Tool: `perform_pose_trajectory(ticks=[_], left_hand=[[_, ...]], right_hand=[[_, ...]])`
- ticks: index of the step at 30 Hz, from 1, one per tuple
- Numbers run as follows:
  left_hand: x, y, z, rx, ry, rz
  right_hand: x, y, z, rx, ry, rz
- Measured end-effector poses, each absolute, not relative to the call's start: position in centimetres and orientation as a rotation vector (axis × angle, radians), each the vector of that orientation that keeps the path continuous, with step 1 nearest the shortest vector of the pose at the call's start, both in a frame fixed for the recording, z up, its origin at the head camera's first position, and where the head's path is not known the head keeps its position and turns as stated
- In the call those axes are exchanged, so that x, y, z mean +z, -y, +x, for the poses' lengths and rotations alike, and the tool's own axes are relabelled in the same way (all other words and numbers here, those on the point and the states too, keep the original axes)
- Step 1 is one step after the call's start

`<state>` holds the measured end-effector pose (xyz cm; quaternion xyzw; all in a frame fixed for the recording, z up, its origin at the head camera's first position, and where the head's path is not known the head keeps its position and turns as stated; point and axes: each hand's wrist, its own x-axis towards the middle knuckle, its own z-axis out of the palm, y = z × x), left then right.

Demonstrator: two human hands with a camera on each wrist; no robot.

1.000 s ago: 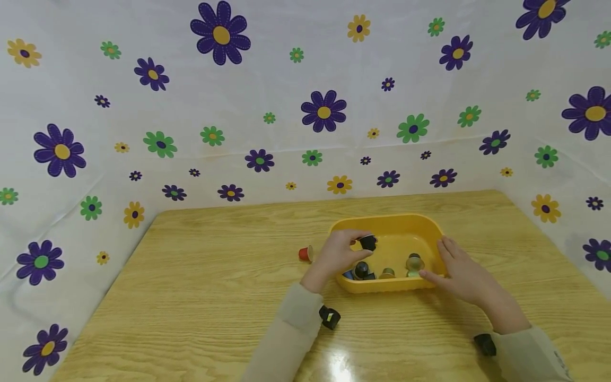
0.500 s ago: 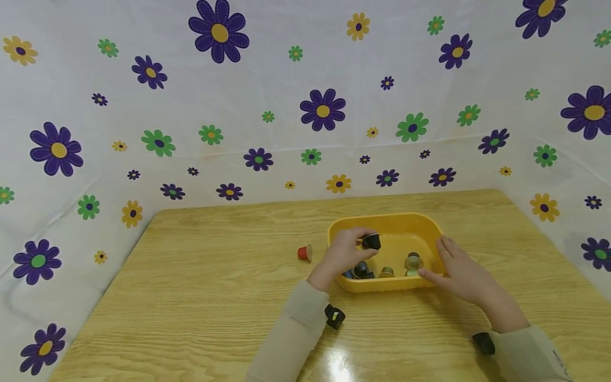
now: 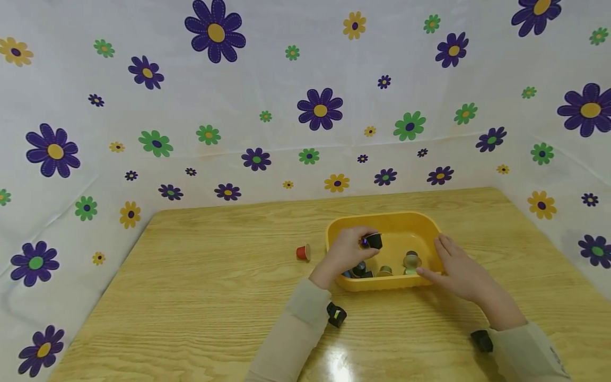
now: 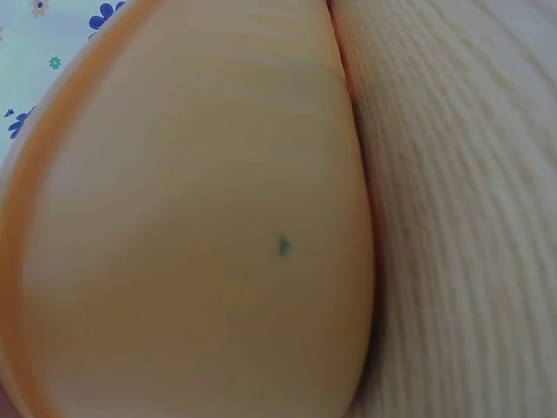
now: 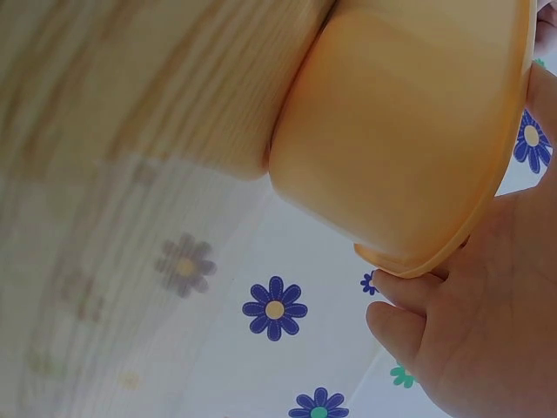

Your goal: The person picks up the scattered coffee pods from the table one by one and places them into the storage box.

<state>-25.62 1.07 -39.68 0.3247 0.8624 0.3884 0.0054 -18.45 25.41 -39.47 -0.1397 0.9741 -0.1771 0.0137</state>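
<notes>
My left hand (image 3: 342, 251) pinches a black coffee capsule (image 3: 375, 241) between thumb and fingers, over the left part of a yellow tray (image 3: 406, 216). A dark spot with a purple glint shows beside that capsule, partly behind the fingers. My right hand (image 3: 464, 276) holds the tray's front right corner, thumb over the front rim and fingers along the right side. The right wrist view shows fingertips against the tray's outer wall (image 5: 392, 131). Inside lie dark capsules (image 3: 359, 269) at the left, an olive-gold capsule (image 3: 384, 271) and a pale gold capsule (image 3: 412, 260).
A red capsule (image 3: 303, 252) lies on its side on the wooden table (image 3: 215, 297), left of the tray. Flower-patterned white cloth (image 3: 267, 63) rises behind and beside the table. Small black devices (image 3: 337, 315) sit at both wrists.
My left hand has shifted slightly right over the tray with the black capsule, which has turned in the fingers. The right hand keeps its place on the tray.
</notes>
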Motion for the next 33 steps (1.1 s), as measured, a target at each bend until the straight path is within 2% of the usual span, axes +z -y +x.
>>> perform_pose_trajectory(ticks=[33], left_hand=[[-39.6, 0.1, -25.2, 1.215, -2.728, 0.916]], right_hand=[[-39.3, -25.4, -18.4, -0.58, -3.018, -0.459]])
